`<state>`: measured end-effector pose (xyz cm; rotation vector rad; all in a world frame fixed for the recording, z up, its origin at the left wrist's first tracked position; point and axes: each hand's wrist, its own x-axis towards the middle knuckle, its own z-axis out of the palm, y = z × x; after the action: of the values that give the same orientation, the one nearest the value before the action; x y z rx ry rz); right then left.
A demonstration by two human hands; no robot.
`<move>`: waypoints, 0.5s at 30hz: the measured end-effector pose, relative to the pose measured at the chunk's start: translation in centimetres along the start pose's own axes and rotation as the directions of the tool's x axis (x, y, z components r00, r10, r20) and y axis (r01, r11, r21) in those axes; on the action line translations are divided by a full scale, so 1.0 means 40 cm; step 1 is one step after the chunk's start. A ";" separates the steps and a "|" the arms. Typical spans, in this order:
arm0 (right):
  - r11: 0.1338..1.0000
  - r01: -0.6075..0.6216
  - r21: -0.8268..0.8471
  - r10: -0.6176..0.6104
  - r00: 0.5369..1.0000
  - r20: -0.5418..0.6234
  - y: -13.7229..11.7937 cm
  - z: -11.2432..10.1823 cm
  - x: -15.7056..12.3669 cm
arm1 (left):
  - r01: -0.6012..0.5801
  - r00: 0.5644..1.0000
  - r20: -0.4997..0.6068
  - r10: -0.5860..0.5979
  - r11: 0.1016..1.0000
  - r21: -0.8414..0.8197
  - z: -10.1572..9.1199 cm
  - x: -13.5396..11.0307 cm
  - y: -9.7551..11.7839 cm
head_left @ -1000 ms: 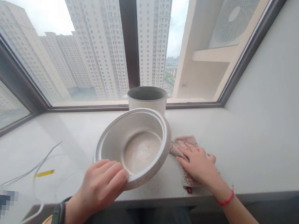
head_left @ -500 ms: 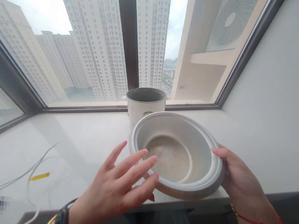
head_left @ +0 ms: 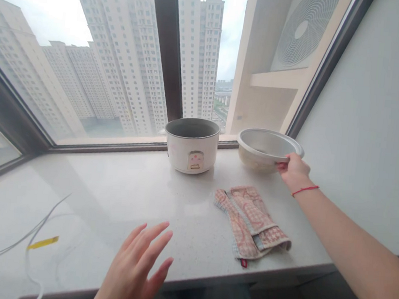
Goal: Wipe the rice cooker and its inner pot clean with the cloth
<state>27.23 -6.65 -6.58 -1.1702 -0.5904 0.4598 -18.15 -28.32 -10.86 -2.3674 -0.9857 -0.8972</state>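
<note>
My right hand (head_left: pixel 294 170) grips the near right rim of a metal inner pot (head_left: pixel 255 156) at the back right, close to the window. Whether the pot rests on the sill or hangs just above it, I cannot tell. To its left stands a white rice cooker body (head_left: pixel 181 148), uncovered, with a small switch panel on its front. My left hand (head_left: pixel 139 263) hovers over the near edge with fingers spread, holding nothing. Between the hands lies a folded red-and-white patterned cloth (head_left: pixel 252 220).
The white windowsill (head_left: pixel 110 197) ends at a near edge above a dark gap. A thin cable (head_left: pixel 42 221) with a yellow tag (head_left: pixel 43 242) lies at the left. Window frames (head_left: pixel 167 47) rise behind the sill, and a pale wall (head_left: pixel 370 137) bounds the right.
My right hand has carried the inner pot away from me, back and to the right. My left hand has drawn back to the lower left. The cloth now shows.
</note>
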 end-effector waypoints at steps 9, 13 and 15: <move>0.925 -0.378 0.027 0.377 0.913 -0.153 0.044 0.101 0.038 | 0.032 0.994 0.104 -0.030 0.999 -0.017 0.011 -0.025 -0.017; 0.926 -0.378 0.008 0.374 0.914 -0.158 0.061 0.112 0.050 | 0.107 0.981 0.176 -0.078 0.981 -0.164 0.015 0.000 -0.018; 0.930 -0.367 -0.018 0.361 0.921 -0.148 0.066 0.111 0.057 | 0.280 0.944 0.256 -0.207 0.914 -0.293 0.012 0.036 -0.030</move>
<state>26.00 -1.21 -7.45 -1.3510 -0.2575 0.6754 -18.07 -26.58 -10.02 -2.7090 -1.3374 -0.9668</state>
